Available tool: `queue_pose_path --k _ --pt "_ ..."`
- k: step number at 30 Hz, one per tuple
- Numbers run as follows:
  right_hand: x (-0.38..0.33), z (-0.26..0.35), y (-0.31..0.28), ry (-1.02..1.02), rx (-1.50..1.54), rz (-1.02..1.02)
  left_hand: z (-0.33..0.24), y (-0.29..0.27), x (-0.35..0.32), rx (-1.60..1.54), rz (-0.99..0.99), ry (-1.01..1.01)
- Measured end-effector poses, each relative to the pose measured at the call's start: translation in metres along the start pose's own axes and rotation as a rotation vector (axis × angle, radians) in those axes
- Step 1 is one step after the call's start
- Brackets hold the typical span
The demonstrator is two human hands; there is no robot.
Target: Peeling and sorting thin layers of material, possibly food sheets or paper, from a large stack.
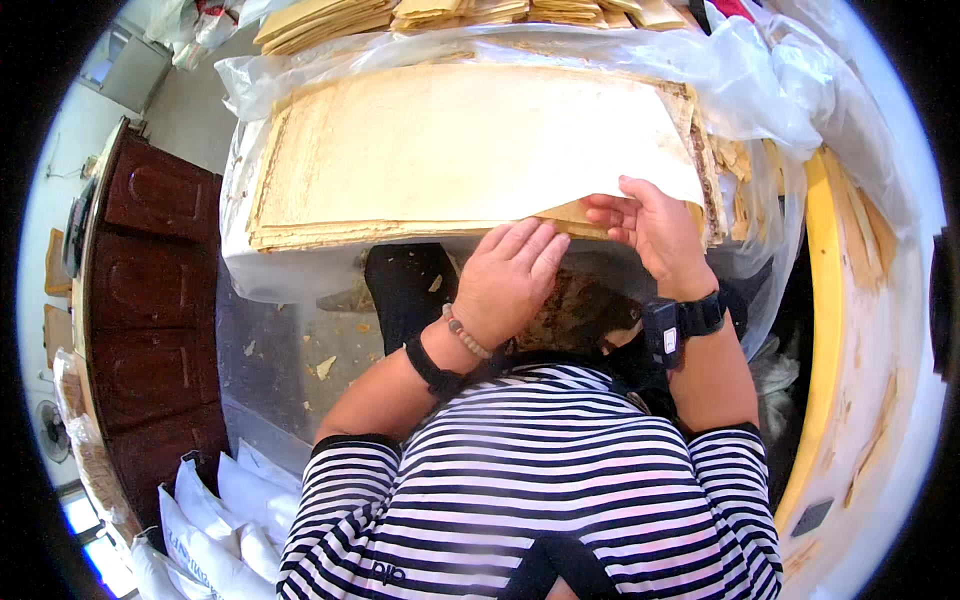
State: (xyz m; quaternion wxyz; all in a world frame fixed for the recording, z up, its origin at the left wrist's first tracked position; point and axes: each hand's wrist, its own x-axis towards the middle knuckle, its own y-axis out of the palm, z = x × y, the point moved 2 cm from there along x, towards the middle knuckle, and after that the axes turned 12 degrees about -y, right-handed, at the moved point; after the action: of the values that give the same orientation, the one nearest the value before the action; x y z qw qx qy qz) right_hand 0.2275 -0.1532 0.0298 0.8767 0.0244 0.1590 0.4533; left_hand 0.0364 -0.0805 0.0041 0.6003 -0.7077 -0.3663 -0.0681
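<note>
A stack of thin, pale yellow sheets that look like wood veneer (262,215) lies before me, its edges uneven and brown at the right end. The top veneer sheet (450,140) is smooth and raised along its near right edge. My right hand (660,235) is at that raised edge, thumb above and curled fingers below, closed loosely on the sheet. Against the stack's near edge rests my left hand (508,272), its fingers stretched out flat and side by side. Whatever lies under the left fingertips is hidden.
Clear plastic sheeting (745,90) drapes around the stack. More piles of sheets (460,12) stand behind it. A yellow-edged board (822,300) borders the right side. At left are a dark brown panelled cabinet (155,280) and white sacks (225,510); scraps (325,368) litter the floor.
</note>
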Motion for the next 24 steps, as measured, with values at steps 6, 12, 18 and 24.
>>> queue_pose_path --k 6,12,18,24 --pt "-0.003 -0.004 0.0 0.049 0.23 -0.016 0.004 -0.005 -0.005 -0.02 -0.067 0.019" --pt "-0.001 -0.003 0.017 0.071 0.286 0.096 0.008 -0.013 -0.009 -0.057 -0.09 -0.03" --pt "0.006 -0.011 0.028 0.108 0.034 -0.031 0.003 0.015 -0.006 0.04 -0.025 -0.076" --pt "0.012 -0.013 0.023 -0.074 -0.056 -0.123 0.003 0.018 -0.006 0.169 -0.01 -0.181"
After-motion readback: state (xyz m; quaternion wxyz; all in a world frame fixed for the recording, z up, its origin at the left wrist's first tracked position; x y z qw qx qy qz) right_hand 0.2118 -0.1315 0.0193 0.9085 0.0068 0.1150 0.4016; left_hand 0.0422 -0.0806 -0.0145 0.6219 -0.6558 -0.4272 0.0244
